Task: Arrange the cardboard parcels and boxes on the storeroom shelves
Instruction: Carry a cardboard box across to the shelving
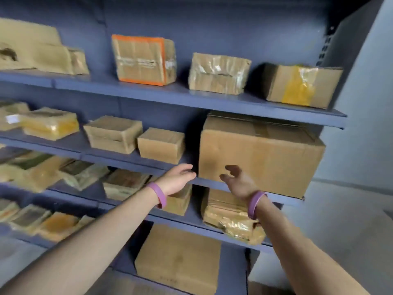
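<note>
Large plain brown cardboard box (261, 154) sits just ahead of both hands, flush with the blue metal shelf's (119, 159) lip. My left hand (177, 179) hovers loosely open at its lower left corner. My right hand (238, 182) is spread wide before its face. Neither holds anything. Pulling from low down could, I judge, tip it forward off the edge.

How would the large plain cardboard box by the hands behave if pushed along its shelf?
Probably stiff: the large plain cardboard box keeps crisp, square faces. It likely slides rather than tips, being wider than tall. Weight is unclear.
</note>
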`<state>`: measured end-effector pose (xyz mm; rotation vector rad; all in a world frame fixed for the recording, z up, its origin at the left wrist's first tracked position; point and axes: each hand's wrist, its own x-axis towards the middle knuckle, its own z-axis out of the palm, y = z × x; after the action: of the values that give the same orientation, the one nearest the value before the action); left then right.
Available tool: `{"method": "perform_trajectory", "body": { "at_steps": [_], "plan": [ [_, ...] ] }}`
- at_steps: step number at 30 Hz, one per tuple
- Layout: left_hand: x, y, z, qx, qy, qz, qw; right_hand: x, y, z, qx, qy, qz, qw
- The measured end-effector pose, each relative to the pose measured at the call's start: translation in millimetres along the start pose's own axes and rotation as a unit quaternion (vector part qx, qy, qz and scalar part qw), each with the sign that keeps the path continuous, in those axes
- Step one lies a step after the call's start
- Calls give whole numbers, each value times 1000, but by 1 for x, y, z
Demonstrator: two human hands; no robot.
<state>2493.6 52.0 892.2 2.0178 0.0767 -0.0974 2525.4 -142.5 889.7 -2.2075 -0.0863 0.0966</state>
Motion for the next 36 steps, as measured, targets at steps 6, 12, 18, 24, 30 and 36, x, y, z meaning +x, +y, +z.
{"method": "perform_trajectory", "body": {
  "at_steps": [6,12,18,24,30,36],
  "plan": [
    [-87,-61,-195,-13,199,-52,979,-4,-170,160,-2,-150,-147,978],
    [-209,-139,-366,-27,366,-97,925,-58,-315,332,-8,-247,-263,933],
    [-307,-203,-509,-25,475,-125,871,-121,-429,469,-2,-327,-328,886],
    [-368,-261,-602,-14,529,-168,832,-147,-518,583,-3,-381,-369,848],
    [-393,-328,-679,-45,565,-209,797,-155,-586,706,-13,-431,-409,804],
    [-378,-388,-791,-51,599,-230,765,-122,-665,832,-19,-462,-439,770]
  ]
}}
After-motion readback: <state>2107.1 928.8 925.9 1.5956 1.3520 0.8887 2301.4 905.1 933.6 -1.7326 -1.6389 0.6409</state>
